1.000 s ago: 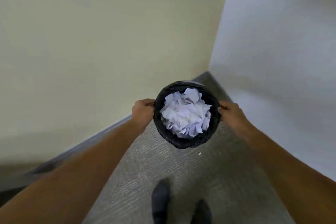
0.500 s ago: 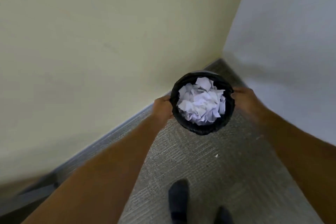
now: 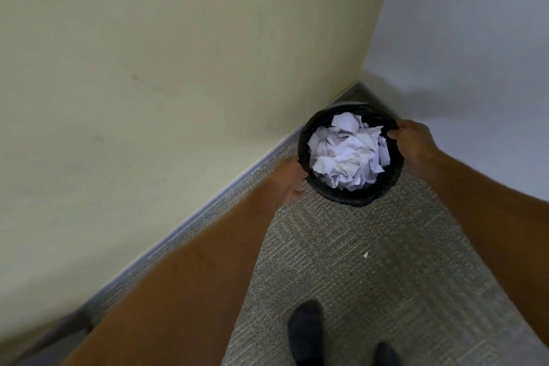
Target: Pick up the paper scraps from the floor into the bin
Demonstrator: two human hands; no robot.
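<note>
A round black bin (image 3: 350, 197) lined with a black bag is filled with crumpled white paper scraps (image 3: 347, 154). It is close to the corner where the two walls meet, over the grey carpet. My left hand (image 3: 286, 177) holds the bin's left side, its fingers hidden against the wall of the bin. My right hand (image 3: 416, 142) grips the right rim, thumb over the edge. One tiny white paper scrap (image 3: 365, 254) lies on the carpet, nearer to me than the bin.
A cream wall (image 3: 148, 83) runs along the left with a grey baseboard (image 3: 208, 211). A pale grey wall (image 3: 475, 38) closes the right side. My two dark-shod feet (image 3: 306, 333) stand on the carpet at the bottom.
Both hands have carried the bin away from me and to the right, toward the corner. My left hand has slipped lower on the bin's side.
</note>
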